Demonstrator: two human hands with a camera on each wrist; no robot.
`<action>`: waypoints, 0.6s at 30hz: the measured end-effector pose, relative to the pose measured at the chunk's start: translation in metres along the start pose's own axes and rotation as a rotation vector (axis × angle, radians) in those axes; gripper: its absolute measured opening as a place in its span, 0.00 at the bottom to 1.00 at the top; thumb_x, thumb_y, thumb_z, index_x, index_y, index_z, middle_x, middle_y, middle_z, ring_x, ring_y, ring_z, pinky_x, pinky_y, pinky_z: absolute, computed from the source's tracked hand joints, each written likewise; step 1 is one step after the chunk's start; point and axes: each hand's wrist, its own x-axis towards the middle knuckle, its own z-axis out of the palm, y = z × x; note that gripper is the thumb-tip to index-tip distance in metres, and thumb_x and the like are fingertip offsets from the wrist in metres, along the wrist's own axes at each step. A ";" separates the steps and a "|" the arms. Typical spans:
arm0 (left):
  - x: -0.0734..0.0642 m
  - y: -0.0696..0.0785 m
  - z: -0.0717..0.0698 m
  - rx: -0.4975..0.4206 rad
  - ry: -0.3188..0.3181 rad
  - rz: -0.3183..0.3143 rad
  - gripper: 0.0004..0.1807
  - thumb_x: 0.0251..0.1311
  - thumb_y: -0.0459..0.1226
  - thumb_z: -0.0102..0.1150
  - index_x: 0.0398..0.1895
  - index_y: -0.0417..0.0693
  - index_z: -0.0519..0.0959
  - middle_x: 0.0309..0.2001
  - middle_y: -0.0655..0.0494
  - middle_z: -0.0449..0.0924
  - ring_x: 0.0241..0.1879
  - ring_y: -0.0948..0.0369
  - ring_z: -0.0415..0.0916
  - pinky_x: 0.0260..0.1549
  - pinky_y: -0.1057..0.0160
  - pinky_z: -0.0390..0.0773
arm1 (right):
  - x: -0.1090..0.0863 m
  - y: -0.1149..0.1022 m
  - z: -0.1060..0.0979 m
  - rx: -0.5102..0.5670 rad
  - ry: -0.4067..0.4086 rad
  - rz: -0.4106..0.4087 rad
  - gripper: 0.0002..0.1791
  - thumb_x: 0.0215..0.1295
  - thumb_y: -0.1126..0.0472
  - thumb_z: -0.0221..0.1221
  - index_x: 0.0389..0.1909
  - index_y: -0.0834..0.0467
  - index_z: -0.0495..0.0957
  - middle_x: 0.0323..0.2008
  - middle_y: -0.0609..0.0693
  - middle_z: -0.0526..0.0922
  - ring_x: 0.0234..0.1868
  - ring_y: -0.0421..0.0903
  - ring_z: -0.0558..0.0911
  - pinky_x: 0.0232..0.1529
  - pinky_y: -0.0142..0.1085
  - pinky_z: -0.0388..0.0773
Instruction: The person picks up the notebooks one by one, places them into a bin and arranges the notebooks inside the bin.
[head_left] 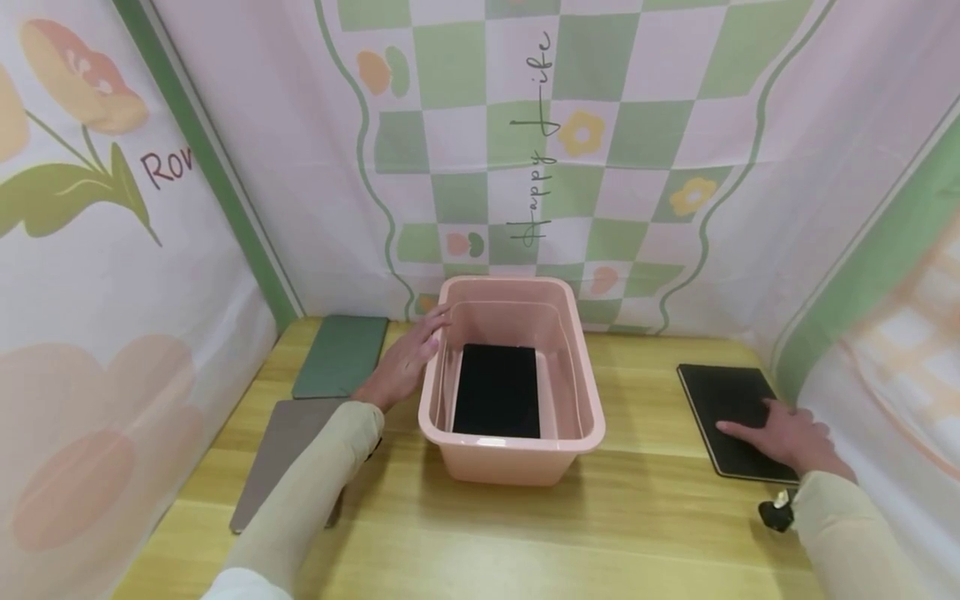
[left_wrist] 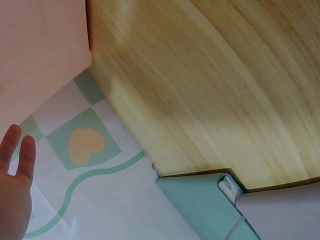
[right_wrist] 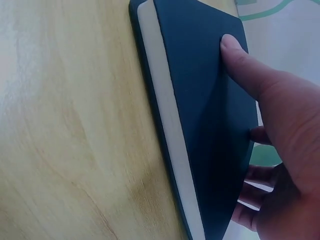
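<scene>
A pink plastic basin [head_left: 510, 462] stands mid-table, with a flat black rectangular item, like a notebook, [head_left: 497, 392] lying inside. At the basin's left rim is my left hand [head_left: 405, 358], its fingers extended along the edge; two straight fingers [left_wrist: 27, 155] show in the left wrist view. On the right side of the table lies a black notebook [head_left: 731, 408] with pale page edges. My right hand [head_left: 795, 437] grips its right edge, thumb on the cover [right_wrist: 200, 100] and the other fingers curled at the spine side.
Left of the basin lie a green notebook [head_left: 341, 358] and, nearer, a greyish-brown notebook [head_left: 277, 450] partly under the left forearm. Printed cloth [head_left: 525, 167] hangs behind the wooden table [head_left: 480, 542] and at both sides. A small black object [head_left: 776, 512] is by the right wrist.
</scene>
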 end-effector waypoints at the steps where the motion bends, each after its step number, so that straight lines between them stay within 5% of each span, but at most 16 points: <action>1: 0.000 0.000 0.000 0.001 -0.001 -0.003 0.25 0.83 0.49 0.28 0.76 0.57 0.62 0.83 0.63 0.51 0.81 0.56 0.52 0.76 0.45 0.60 | 0.001 0.001 0.000 0.009 0.010 0.008 0.70 0.61 0.20 0.52 0.72 0.81 0.47 0.60 0.94 0.54 0.52 0.90 0.63 0.45 0.74 0.67; 8: 0.001 0.002 0.000 -0.011 0.008 -0.006 0.26 0.83 0.47 0.29 0.75 0.48 0.64 0.82 0.61 0.52 0.81 0.55 0.52 0.76 0.45 0.59 | 0.003 0.007 0.002 0.055 0.095 0.024 0.74 0.54 0.21 0.60 0.78 0.72 0.38 0.61 0.93 0.55 0.53 0.91 0.63 0.50 0.78 0.62; 18: 0.000 0.001 0.000 -0.006 0.002 -0.021 0.27 0.83 0.51 0.27 0.76 0.57 0.62 0.82 0.66 0.50 0.81 0.57 0.52 0.77 0.46 0.59 | 0.003 0.014 0.004 0.060 0.211 -0.031 0.64 0.56 0.27 0.65 0.71 0.77 0.56 0.61 0.88 0.63 0.55 0.89 0.64 0.54 0.78 0.56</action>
